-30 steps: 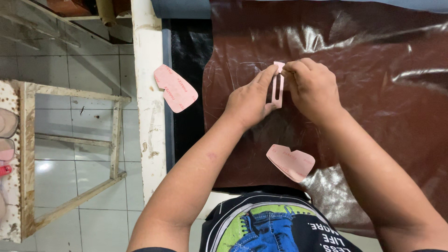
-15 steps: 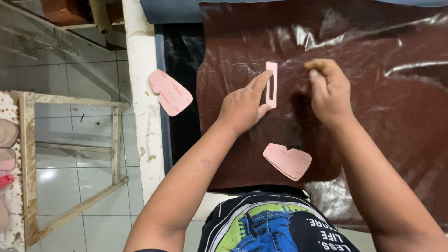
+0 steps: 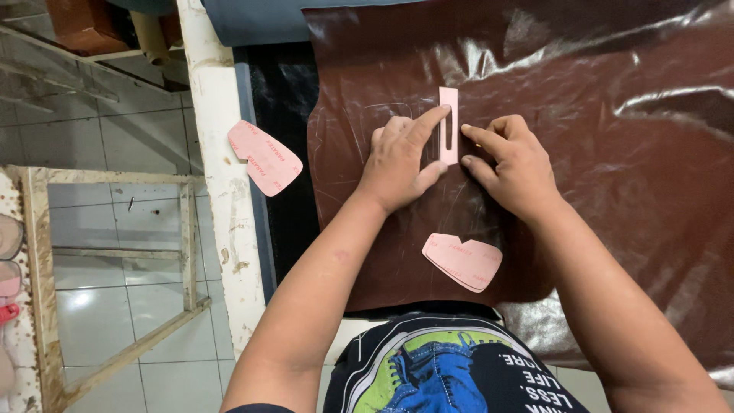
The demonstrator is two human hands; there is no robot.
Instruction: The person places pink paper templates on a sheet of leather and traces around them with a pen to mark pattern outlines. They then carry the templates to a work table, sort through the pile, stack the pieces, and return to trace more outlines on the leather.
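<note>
Pink slotted template strip (image 3: 449, 125) lies flat on the brown leather sheet (image 3: 612, 153), pinned under the left hand's (image 3: 399, 160) outstretched forefinger. Just right of the strip, the right hand (image 3: 516, 164) is pinched around a small yellowish marker at its edge. Nearer the person than the strip lies a notched pink pattern piece (image 3: 462, 261); another pink piece (image 3: 264, 157) rests well left of it, off the leather.

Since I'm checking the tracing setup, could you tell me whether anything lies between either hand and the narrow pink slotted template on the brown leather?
Nothing visible does. The left hand already presses the slotted template with its forefinger, and the right hand sits right beside its edge. The heart-notched pink template lies nearer the person, out of the way.
</note>
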